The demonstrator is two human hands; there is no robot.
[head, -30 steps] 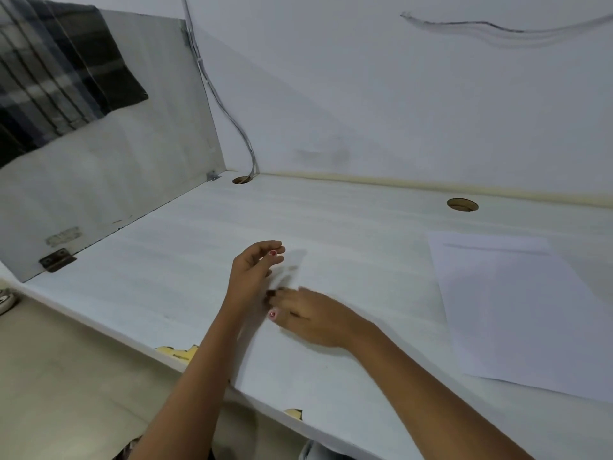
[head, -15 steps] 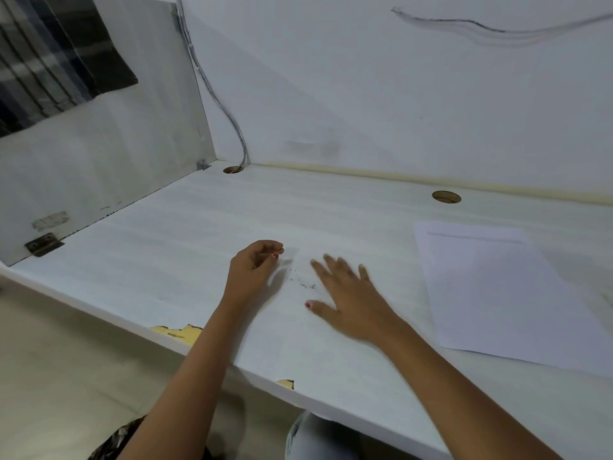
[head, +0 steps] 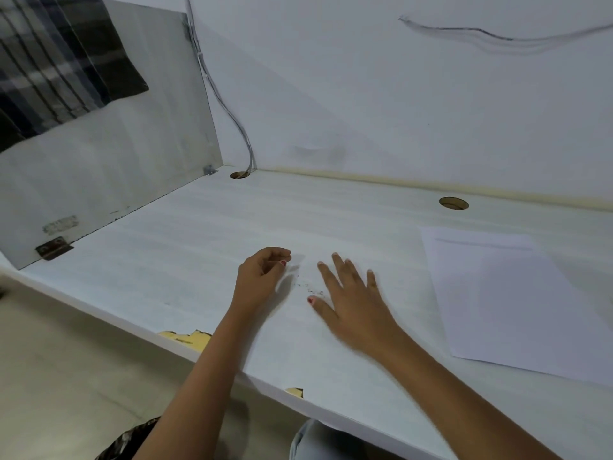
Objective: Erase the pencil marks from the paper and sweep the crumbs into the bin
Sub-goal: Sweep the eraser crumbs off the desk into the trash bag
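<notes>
A thin trail of dark eraser crumbs [head: 308,287] lies on the white desk [head: 185,247] between my two hands. My left hand [head: 262,277] rests on its edge just left of the crumbs, fingers curled in toward the thumb; nothing shows inside it. Just right of the crumbs, my right hand [head: 355,297] lies flat on the desk with its fingers spread. A white sheet of paper [head: 497,300] lies further right, apart from both hands; no marks show on it from here.
The desk's front edge [head: 185,340] is chipped near my left forearm. Two cable holes [head: 453,203] [head: 239,174] sit at the back by the wall. A side panel [head: 99,180] closes the left. A pale rounded object [head: 308,439] shows below the desk edge.
My right hand has drawn away from my left hand to the right and spread flat, uncovering the crumbs between them. My left hand has stayed curled in place.
</notes>
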